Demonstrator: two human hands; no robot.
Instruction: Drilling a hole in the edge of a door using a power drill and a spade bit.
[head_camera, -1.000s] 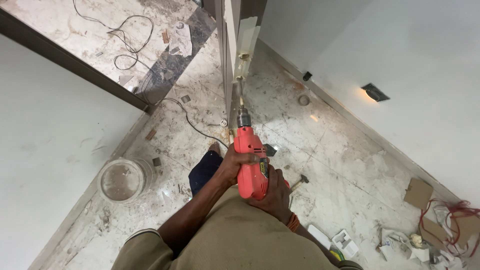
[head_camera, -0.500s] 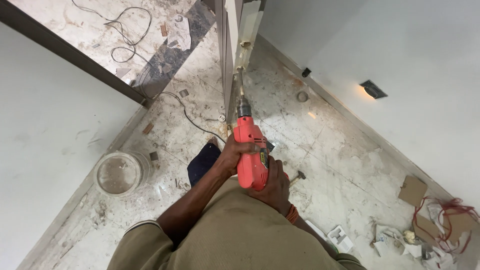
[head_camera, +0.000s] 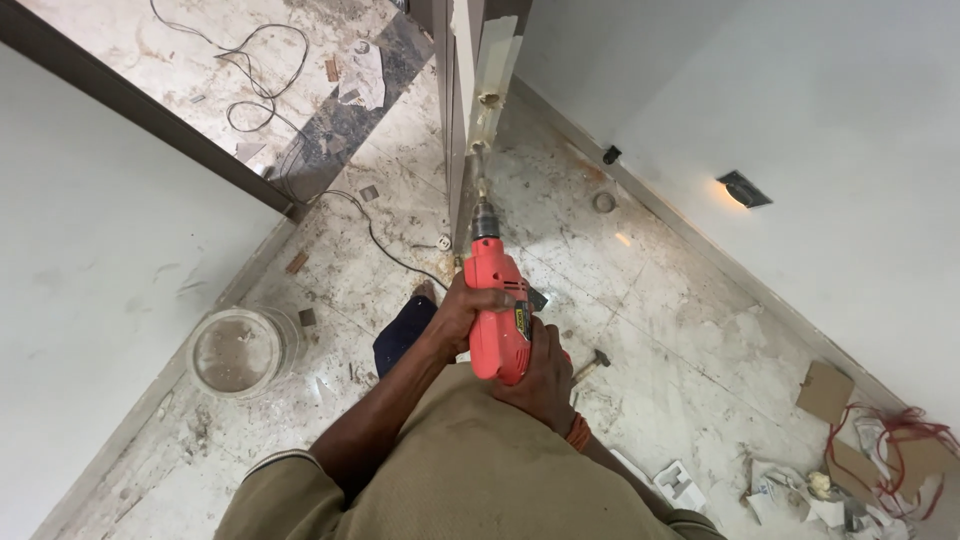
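While gripped, drill (head_camera: 497, 310) in both hands.

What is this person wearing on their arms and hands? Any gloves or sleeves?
No gloves: both the left hand and the right hand are bare. The left arm is bare up to a short khaki sleeve with a pale edge. An orange band circles the right wrist. No watch or rings show.

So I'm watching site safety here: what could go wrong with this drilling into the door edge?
The black cord trails across the floor beside the bare foot, so it could trip the person. The red drill, gripped by the left hand and right hand, may twist if its bit binds in the door edge.
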